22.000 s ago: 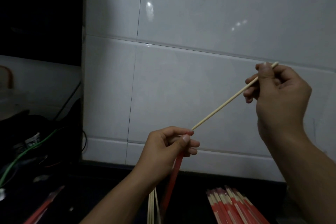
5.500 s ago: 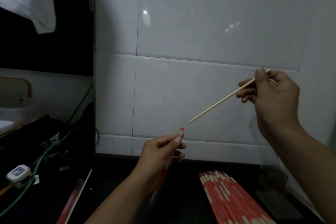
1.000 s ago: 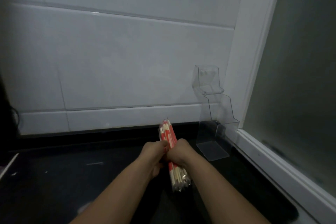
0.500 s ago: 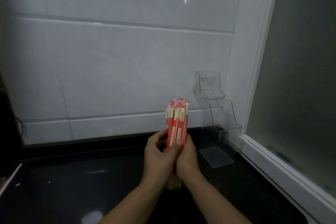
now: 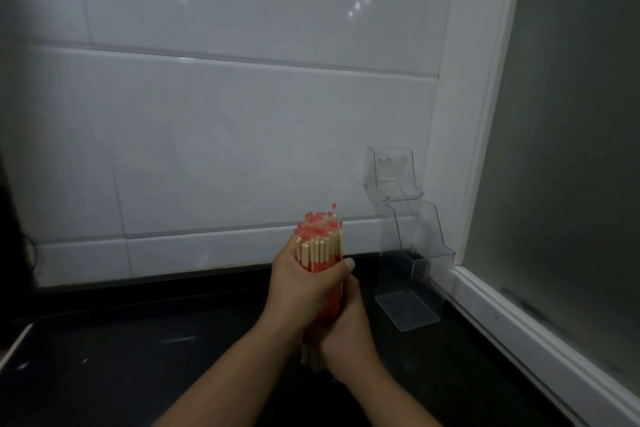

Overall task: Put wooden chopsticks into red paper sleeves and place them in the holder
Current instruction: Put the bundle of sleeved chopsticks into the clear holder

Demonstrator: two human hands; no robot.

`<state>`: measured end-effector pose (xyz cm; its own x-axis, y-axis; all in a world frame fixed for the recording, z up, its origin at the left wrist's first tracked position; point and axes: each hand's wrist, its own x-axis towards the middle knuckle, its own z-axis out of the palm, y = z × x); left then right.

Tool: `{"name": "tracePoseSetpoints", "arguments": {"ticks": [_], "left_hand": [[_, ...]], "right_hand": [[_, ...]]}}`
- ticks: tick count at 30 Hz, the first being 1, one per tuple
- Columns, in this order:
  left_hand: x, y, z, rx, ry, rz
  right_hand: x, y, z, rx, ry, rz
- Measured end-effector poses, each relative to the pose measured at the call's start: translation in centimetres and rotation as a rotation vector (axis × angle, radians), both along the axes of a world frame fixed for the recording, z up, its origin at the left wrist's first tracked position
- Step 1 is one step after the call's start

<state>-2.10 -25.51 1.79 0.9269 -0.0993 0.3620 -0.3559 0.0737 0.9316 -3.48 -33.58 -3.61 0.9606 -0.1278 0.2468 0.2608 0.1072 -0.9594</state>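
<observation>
A thick bundle of wooden chopsticks in red paper sleeves (image 5: pixel 319 246) stands upright over the black counter, red sleeve tips and pale wood ends at its top. My left hand (image 5: pixel 301 288) grips the bundle around its upper part, thumb across the front. My right hand (image 5: pixel 346 326) wraps the lower part from the right. The bundle's bare wooden bottom ends show below my hands. A clear stepped plastic holder (image 5: pixel 408 253) stands to the right, in the corner by the wall, and looks empty.
The black counter (image 5: pixel 138 340) runs left and toward me. White tiled wall (image 5: pixel 225 132) is behind. A white frame with frosted glass (image 5: pixel 554 184) closes the right side. A pale stick end lies at the far left edge (image 5: pixel 14 347).
The bundle stays upright in both hands at about the same spot; my left thumb now lies across its front and the view has shifted slightly.
</observation>
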Motion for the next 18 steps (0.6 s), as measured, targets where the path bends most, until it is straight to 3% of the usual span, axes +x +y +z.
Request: {"name": "tracePoseSetpoints", "arguments": {"ticks": [2, 5, 11, 13, 18], "left_hand": [[0.1, 0.2, 0.2, 0.002, 0.016, -0.071], [-0.1, 0.2, -0.5, 0.095, 0.043, -0.122], [-0.4, -0.9, -1.1, 0.191, 0.042, -0.084], [-0.5, -1.9, 0.3, 0.189, 0.007, -0.067], [0.3, -5.6, 7.8, 0.145, -0.104, -0.105]], "right_hand": [[0.0, -0.8, 0.2, -0.174, 0.051, -0.022], [-0.1, -1.5, 0.5, -0.222, 0.126, 0.044], [-0.5, -1.6, 0.6, -0.142, 0.179, 0.015], [-0.7, -2.0, 1.9, -0.132, 0.146, 0.011], [-0.1, -6.4, 9.6, -0.334, -0.002, -0.095]]}}
